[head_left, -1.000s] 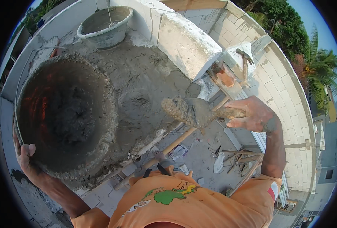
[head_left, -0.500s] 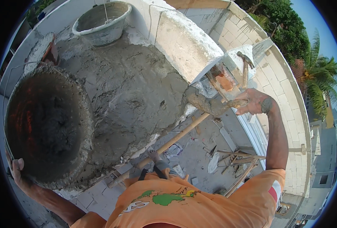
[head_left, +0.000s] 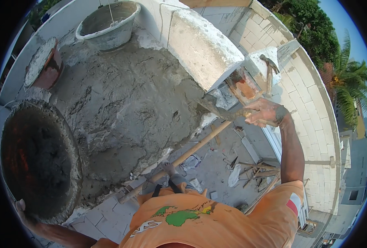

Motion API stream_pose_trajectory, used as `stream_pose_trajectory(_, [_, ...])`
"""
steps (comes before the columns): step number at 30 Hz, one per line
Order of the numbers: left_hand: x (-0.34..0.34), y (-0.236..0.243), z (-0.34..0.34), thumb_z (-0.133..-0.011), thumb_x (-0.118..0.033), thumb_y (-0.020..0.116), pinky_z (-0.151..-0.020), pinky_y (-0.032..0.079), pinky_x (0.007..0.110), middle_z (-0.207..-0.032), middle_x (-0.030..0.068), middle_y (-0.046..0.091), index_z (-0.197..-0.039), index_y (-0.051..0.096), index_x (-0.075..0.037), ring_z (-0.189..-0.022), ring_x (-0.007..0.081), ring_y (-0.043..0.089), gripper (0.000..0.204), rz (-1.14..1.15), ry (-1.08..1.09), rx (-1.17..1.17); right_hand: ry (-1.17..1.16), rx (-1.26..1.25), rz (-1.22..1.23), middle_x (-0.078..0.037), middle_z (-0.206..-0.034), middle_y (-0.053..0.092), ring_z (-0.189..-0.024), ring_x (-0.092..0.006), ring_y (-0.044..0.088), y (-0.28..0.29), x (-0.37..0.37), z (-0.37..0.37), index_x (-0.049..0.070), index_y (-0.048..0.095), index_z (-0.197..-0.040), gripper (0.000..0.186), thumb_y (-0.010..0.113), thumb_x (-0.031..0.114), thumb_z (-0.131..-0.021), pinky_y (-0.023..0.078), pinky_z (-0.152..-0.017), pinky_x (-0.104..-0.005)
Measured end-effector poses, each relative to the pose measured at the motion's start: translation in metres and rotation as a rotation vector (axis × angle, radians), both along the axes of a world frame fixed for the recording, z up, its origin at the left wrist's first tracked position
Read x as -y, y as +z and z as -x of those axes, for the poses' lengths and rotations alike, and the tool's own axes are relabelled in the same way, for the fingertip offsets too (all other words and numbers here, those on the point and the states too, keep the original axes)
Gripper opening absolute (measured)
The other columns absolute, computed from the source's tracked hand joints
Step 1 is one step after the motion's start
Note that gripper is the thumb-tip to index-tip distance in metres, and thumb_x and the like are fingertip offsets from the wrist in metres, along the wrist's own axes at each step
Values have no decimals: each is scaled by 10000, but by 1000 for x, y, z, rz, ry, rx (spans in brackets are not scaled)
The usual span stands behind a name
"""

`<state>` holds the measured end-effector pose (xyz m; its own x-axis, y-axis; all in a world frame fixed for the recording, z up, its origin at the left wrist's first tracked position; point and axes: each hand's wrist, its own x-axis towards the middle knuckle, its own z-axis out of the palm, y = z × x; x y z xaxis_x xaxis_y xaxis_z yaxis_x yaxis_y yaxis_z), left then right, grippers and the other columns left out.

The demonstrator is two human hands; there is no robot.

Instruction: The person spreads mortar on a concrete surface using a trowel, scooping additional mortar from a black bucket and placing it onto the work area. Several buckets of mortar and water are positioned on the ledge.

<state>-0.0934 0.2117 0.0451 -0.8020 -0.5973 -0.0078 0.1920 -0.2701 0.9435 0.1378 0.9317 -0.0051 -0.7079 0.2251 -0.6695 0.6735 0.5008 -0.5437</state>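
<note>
At the lower left, my left hand (head_left: 25, 213) grips the edge of a large mortar-caked bucket (head_left: 76, 165), whose mouth is turned toward me and whose inside is dark with wet residue. My right hand (head_left: 262, 112) is closed round the handle of a mortar-covered trowel (head_left: 221, 111). The trowel's blade points left, at the right end of a thick bed of wet grey mortar (head_left: 129, 107), and its tip is hard to tell from the mortar. Part of my left hand is hidden behind the bucket.
A grey tub (head_left: 109, 29) and a reddish bucket (head_left: 47, 68) stand at the back left. A white block (head_left: 204, 45) borders the mortar; a hammer (head_left: 269, 74) lies to its right. Below the ledge are a wooden pole (head_left: 191, 152) and a floor with scattered timber (head_left: 262, 171).
The large bucket has shifted left and down with my left hand, uncovering more of the reddish bucket. My right hand and the trowel have moved slightly left.
</note>
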Motion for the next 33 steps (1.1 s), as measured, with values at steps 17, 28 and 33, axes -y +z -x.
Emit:
stream_pose_trajectory(17, [-2,6,-3,-814,-185,605,-958,429,370,-1206,134,592,-1300,552,15,-1089,270,566,528,214,-19,-27,169,-200,-857,-163,-1005,660,-876,-336,673,-15,113,-37,128,619,-1225,486,729,294,-782,540,-743,-448])
stream_pose_trajectory(28, [29,3,14,-772,-217,586,-962,432,402,-1230,146,570,-1288,560,4,-1101,303,553,561,263,-79,-6,1,-211,-995,-151,-869,625,-837,-337,664,-42,72,-57,79,596,-1114,381,705,217,-776,534,-697,-454])
stream_pose_trajectory(33, [96,-6,39,-812,-213,579,-971,439,404,-1197,148,589,-1264,576,1,-1090,300,563,500,183,-198,73,-41,-112,-896,-173,-901,654,-865,-349,662,-33,73,-51,53,599,-1128,396,701,238,-793,533,-724,-468])
